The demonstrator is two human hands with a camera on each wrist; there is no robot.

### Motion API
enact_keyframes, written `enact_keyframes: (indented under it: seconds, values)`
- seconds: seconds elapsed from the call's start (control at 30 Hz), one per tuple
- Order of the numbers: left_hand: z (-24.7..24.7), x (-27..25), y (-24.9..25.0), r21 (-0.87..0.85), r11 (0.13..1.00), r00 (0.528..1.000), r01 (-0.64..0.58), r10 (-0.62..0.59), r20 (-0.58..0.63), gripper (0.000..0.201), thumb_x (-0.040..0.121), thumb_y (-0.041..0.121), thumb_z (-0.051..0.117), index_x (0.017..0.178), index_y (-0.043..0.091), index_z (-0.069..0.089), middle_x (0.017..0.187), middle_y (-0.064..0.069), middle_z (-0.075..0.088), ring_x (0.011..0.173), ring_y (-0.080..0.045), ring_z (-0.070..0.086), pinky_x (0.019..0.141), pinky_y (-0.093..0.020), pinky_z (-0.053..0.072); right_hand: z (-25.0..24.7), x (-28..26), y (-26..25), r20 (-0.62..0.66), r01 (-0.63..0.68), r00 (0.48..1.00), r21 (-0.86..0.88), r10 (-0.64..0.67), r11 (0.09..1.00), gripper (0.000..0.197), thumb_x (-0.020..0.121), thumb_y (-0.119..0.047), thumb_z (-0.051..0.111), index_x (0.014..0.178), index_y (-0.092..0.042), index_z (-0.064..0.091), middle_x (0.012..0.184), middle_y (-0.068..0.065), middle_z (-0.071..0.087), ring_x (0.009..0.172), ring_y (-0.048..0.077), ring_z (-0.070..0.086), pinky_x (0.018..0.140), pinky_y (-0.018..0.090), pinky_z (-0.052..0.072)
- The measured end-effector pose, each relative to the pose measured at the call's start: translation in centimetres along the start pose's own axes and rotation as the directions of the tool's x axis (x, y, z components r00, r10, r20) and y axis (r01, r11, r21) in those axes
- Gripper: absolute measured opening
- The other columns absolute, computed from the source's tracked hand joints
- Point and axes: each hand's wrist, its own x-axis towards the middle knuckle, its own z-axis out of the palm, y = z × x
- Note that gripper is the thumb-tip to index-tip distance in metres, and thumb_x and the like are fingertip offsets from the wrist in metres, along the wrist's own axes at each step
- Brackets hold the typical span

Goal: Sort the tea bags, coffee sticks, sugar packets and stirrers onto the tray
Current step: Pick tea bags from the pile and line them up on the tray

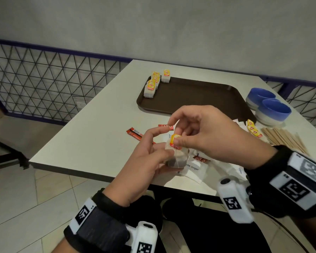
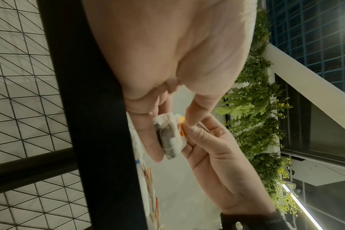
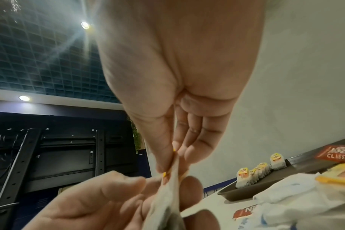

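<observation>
Head view: a person sits at a white table [image 1: 91, 125] with both hands raised just above its near edge. Their left hand [image 1: 144, 167] cradles a tea bag [image 1: 175, 154] from below, fingers curled round the pouch, while the right hand [image 1: 206, 136] pinches its yellow and red paper tag [image 1: 175, 141] between thumb and fingertips, probably to fold the tag neatly against the bag before it is set down. Farther back a brown tray [image 1: 199, 94] holds a row of tea bags [image 1: 154, 84] standing along its far left corner, suggesting that corner is reserved for tea. Red coffee sticks [image 1: 135, 133] lie on the table just left of the hands, white sugar packets [image 1: 192, 169] beneath them. To the right lie more tea bags [image 1: 253, 129], wooden stirrers [image 1: 285, 138] and two blue bowls [image 1: 270, 106]. Most sorting is not yet done
</observation>
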Motion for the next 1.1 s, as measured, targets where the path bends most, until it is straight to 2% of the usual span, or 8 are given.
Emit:
enact_keyframes:
  seconds: [0.17, 0.33, 0.43, 0.5, 0.67, 0.8, 1.0, 1.1]
  values:
    - [-0.1, 0.1, -0.4, 0.098, 0.993, 0.998, -0.060, 0.060, 0.001, 0.041, 0.100, -0.001, 0.053, 0.134, 0.022, 0.047, 0.105, -0.017, 0.076, 0.093, -0.028, 0.073, 0.078, -0.041, 0.059, 0.2, -0.2, 0.6, -0.033, 0.032, 0.999, -0.115, -0.037, 0.993, 0.029, 0.081, -0.018, 0.086, 0.102, -0.031, 0.070, 0.083, -0.010, 0.070, 0.074, 0.008, 0.068, 0.067, 0.027, 0.057]
    - [-0.2, 0.1, -0.5, 0.103, 0.991, 0.996, -0.090, 0.091, -0.003, 0.040, 0.101, -0.001, 0.051, 0.134, 0.022, 0.049, 0.104, -0.016, 0.077, 0.093, -0.027, 0.074, 0.073, -0.033, 0.060, 0.3, -0.3, 1.0, -0.117, 0.002, 0.993, -0.255, -0.033, 0.967, 0.021, 0.083, -0.041, 0.081, 0.099, -0.035, 0.069, 0.084, -0.013, 0.069, 0.074, 0.003, 0.064, 0.064, 0.020, 0.050]
    - [-0.2, 0.1, -0.6, 0.108, 0.989, 0.995, -0.098, 0.098, 0.011, 0.041, 0.102, 0.001, 0.051, 0.136, 0.023, 0.048, 0.106, -0.017, 0.076, 0.096, -0.030, 0.073, 0.078, -0.041, 0.061, 0.1, -0.5, 1.5, -0.078, -0.056, 0.996, -0.142, 0.045, 0.988, 0.018, 0.084, -0.045, 0.077, 0.095, -0.030, 0.075, 0.078, -0.006, 0.072, 0.069, 0.010, 0.067, 0.062, 0.032, 0.057]
    - [-0.2, 0.1, -0.6, 0.120, 0.987, 0.994, -0.105, 0.103, 0.024, 0.041, 0.102, 0.002, 0.050, 0.137, 0.023, 0.047, 0.105, -0.018, 0.076, 0.097, -0.031, 0.073, 0.080, -0.042, 0.061, -0.1, -0.7, 1.6, 0.011, -0.094, 0.995, -0.054, 0.095, 0.994, 0.019, 0.086, -0.044, 0.075, 0.090, -0.026, 0.079, 0.074, 0.003, 0.073, 0.066, 0.024, 0.067, 0.063, 0.039, 0.057]
    - [-0.1, -0.1, -0.6, 0.153, 0.981, 0.993, -0.117, 0.111, 0.051, 0.042, 0.103, 0.002, 0.049, 0.138, 0.023, 0.045, 0.104, -0.017, 0.076, 0.096, -0.029, 0.074, 0.078, -0.034, 0.061, -0.6, -0.9, 1.6, 0.074, -0.176, 0.983, 0.069, 0.171, 0.982, 0.011, 0.087, -0.031, 0.078, 0.085, -0.021, 0.081, 0.069, 0.005, 0.072, 0.056, 0.020, 0.060, 0.061, 0.039, 0.055]
    - [-0.3, -0.1, -0.9, 0.241, 0.961, 0.991, -0.136, 0.128, 0.050, 0.040, 0.104, 0.005, 0.048, 0.137, 0.028, 0.045, 0.101, -0.013, 0.077, 0.098, -0.026, 0.073, 0.079, -0.027, 0.057, -0.9, -0.6, 1.2, 0.139, -0.176, 0.976, 0.064, 0.166, 0.982, 0.008, 0.087, -0.025, 0.079, 0.089, -0.018, 0.079, 0.075, 0.011, 0.075, 0.067, 0.032, 0.071, 0.068, 0.039, 0.063]
    - [-0.2, -0.4, -1.1, 0.329, 0.931, 0.987, -0.160, 0.150, 0.057, 0.041, 0.105, 0.014, 0.050, 0.134, 0.042, 0.045, 0.101, -0.002, 0.076, 0.107, -0.021, 0.069, 0.100, -0.053, 0.052, -1.7, 0.0, 0.5, 0.270, -0.163, 0.949, -0.031, 0.166, 0.986, 0.007, 0.091, -0.020, 0.077, 0.095, -0.015, 0.079, 0.080, 0.009, 0.077, 0.072, 0.022, 0.075, 0.069, 0.030, 0.062]
    - [0.0, -0.7, -1.0, 0.252, 0.952, 0.985, -0.173, 0.172, 0.027, 0.046, 0.103, 0.009, 0.053, 0.135, 0.041, 0.043, 0.115, 0.002, 0.071, 0.110, -0.022, 0.069, 0.101, -0.055, 0.052, -2.9, 0.8, -0.7, 0.369, -0.133, 0.914, -0.120, 0.169, 0.984, 0.003, 0.091, -0.023, 0.076, 0.089, -0.020, 0.077, 0.077, 0.005, 0.076, 0.068, 0.015, 0.072, 0.067, 0.027, 0.058]
